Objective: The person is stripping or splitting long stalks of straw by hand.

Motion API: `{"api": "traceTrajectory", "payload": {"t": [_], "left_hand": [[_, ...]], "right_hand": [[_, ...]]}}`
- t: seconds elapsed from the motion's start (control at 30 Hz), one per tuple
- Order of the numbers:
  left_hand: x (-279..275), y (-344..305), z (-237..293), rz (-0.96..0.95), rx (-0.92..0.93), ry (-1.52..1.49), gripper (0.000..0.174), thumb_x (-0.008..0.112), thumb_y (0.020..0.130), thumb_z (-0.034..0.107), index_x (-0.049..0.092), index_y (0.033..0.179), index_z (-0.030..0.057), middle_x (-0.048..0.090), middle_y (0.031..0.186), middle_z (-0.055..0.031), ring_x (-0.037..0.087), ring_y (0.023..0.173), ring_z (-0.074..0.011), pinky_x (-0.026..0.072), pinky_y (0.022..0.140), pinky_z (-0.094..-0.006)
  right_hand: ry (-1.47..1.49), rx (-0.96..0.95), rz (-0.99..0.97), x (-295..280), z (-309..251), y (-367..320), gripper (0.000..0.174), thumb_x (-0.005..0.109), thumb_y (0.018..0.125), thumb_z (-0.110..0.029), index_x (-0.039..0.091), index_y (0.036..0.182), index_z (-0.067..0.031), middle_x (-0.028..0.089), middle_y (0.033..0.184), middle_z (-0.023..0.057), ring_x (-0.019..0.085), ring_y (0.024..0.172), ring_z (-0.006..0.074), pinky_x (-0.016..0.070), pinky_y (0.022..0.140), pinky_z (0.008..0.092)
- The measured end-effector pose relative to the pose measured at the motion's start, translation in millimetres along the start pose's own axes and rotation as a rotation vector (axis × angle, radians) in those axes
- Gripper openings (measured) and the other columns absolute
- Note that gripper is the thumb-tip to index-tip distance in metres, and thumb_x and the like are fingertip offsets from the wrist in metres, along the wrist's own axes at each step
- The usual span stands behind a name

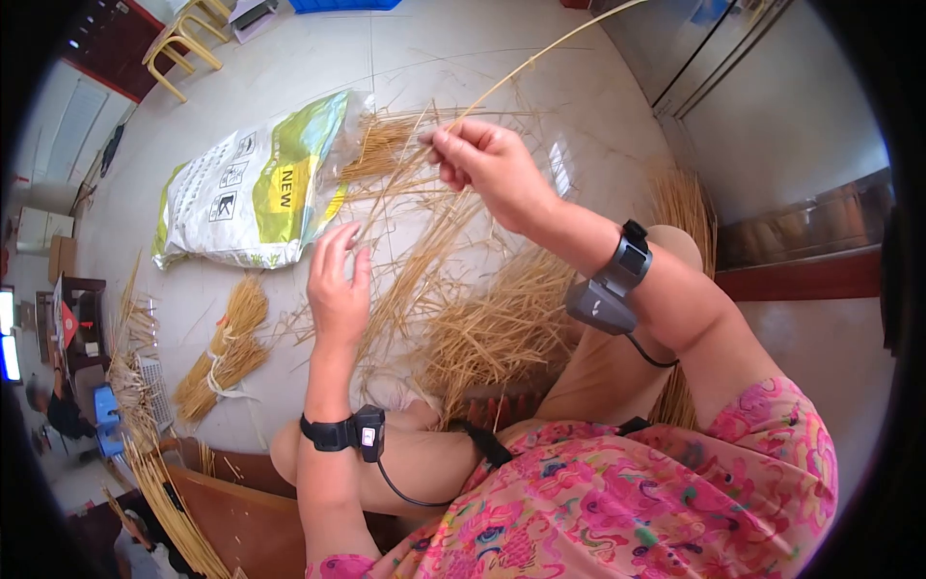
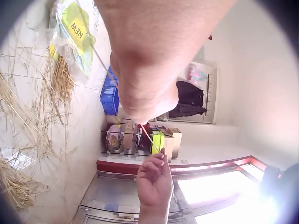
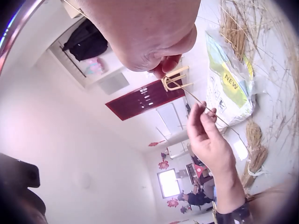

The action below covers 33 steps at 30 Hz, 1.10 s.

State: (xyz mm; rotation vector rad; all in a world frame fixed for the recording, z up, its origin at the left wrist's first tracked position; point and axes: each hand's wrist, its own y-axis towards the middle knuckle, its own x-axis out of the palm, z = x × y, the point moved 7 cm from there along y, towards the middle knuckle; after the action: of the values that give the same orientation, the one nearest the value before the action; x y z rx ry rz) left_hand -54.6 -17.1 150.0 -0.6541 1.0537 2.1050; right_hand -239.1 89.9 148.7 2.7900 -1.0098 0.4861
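In the head view, the right hand [image 1: 487, 164] pinches a long straw stalk [image 1: 531, 64] between thumb and fingertips. One end of the stalk rises to the upper right; the other slants down toward the left hand [image 1: 340, 289]. That hand is held up with its fingers slightly bent and the thumb apart. In the right wrist view, the stalk [image 3: 186, 91] runs from the right fingers past the left hand's fingertips [image 3: 195, 108]. Loose straw [image 1: 506, 323] lies heaped on the floor below the hands.
A green and white bag [image 1: 241, 188] lies on the tiles, straw showing at its mouth. Nearby is a tied straw bundle [image 1: 224, 349]. More straw stands by the metal door [image 1: 791, 145] at right. A yellow stool [image 1: 178, 46] stands at the back.
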Motion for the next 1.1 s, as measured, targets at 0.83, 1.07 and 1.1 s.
{"api": "traceTrajectory", "payload": {"t": [0.83, 1.07, 1.1], "left_hand": [[12.3, -6.5, 5.5, -0.016, -0.187, -0.240, 0.005, 0.055, 0.090, 0.006, 0.058, 0.093, 0.0024, 0.056, 0.070, -0.0012, 0.050, 0.058, -0.0067, 0.0421, 0.054, -0.0220], [10.9, -3.9, 11.7, -0.022, -0.169, -0.232, 0.009, 0.059, 0.090, 0.009, 0.062, 0.092, 0.0009, 0.059, 0.070, -0.0017, 0.048, 0.056, -0.0057, 0.0406, 0.052, -0.0219], [10.5, -3.9, 11.5, -0.009, -0.166, -0.230, 0.009, 0.059, 0.090, 0.009, 0.062, 0.092, 0.0009, 0.059, 0.069, -0.0018, 0.048, 0.056, -0.0059, 0.0405, 0.052, -0.0220]], "right_hand": [[-0.140, -0.061, 0.067, -2.6, -10.3, 6.8, 0.016, 0.061, 0.091, -0.019, 0.063, 0.090, -0.0024, 0.054, 0.065, -0.0034, 0.045, 0.055, 0.0013, 0.0322, 0.047, 0.0158], [-0.298, -0.058, 0.116, 1.3, -12.8, 1.0, 0.024, 0.058, 0.092, -0.020, 0.062, 0.079, -0.0002, 0.058, 0.062, 0.0002, 0.051, 0.054, 0.0044, 0.0396, 0.047, 0.0216], [-0.339, -0.066, 0.120, 1.7, -13.8, 0.6, 0.025, 0.057, 0.092, -0.020, 0.061, 0.079, 0.0000, 0.058, 0.062, 0.0009, 0.052, 0.054, 0.0048, 0.0402, 0.047, 0.0227]]}}
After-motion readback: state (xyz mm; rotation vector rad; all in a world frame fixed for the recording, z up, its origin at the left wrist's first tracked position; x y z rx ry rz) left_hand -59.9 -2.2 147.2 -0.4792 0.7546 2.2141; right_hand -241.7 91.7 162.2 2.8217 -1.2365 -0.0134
